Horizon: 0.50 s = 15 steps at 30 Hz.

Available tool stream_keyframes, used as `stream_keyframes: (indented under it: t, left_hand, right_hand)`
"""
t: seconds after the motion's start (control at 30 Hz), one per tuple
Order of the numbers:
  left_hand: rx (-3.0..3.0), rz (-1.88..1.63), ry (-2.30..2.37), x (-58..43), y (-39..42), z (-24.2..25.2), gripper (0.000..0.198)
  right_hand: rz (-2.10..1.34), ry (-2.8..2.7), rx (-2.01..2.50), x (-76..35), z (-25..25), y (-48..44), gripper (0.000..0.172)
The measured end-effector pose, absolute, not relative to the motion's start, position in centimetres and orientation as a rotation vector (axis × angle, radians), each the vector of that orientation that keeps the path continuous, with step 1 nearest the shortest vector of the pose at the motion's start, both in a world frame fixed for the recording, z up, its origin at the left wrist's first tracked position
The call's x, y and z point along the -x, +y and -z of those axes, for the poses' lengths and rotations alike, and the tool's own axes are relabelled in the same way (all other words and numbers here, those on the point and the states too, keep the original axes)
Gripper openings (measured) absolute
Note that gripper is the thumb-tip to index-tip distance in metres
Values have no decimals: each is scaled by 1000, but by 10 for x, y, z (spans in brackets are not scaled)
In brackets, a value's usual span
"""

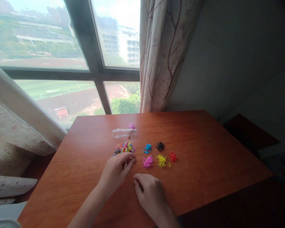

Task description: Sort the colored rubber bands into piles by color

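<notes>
My left hand [116,167] reaches over the near edge of a mixed heap of small coloured rubber bands [125,147], thumb and fingers drawn together. Whatever lies between those fingertips is too small to make out. To its right, my right hand [150,189] rests low over the table with curled fingers; its fingertips are closed and their contents hidden. Beyond it lie sorted piles of bands: pink [147,161], yellow [161,160], blue [147,148], black [160,146] and red [173,156]. One yellow band sits slightly apart from its pile.
A clear plastic bottle-like container [123,133] lies on its side behind the heap, with a pink-purple piece [131,125] beside it. The brown wooden table [204,148] meets a window [118,95] and a curtain [156,63] at its far edge.
</notes>
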<state>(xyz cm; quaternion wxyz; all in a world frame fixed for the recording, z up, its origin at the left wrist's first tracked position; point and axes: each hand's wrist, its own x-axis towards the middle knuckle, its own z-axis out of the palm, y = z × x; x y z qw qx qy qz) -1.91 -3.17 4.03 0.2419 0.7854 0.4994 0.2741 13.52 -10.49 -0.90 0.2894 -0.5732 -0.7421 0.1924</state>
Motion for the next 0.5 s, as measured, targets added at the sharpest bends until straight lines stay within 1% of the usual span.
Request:
stream_keyframes:
  t: [0.17,0.33,0.43,0.5]
  left_hand:
    - [-2026,-885,1479,54,-62,-21,20]
    - [-2035,-975,1508,66,-81,-5,19]
    - [-2061,-991,1513,68,-84,0,17]
    - [-2080,-983,1510,68,-84,1,17]
  right_hand:
    - [-444,-1791,1519,-150,13,-105,25]
    - [-191,-1637,1776,-204,20,-107,38]
    - [-46,-1637,1950,-233,24,-107,44]
    - [-8,-1664,2021,-243,26,-106,46]
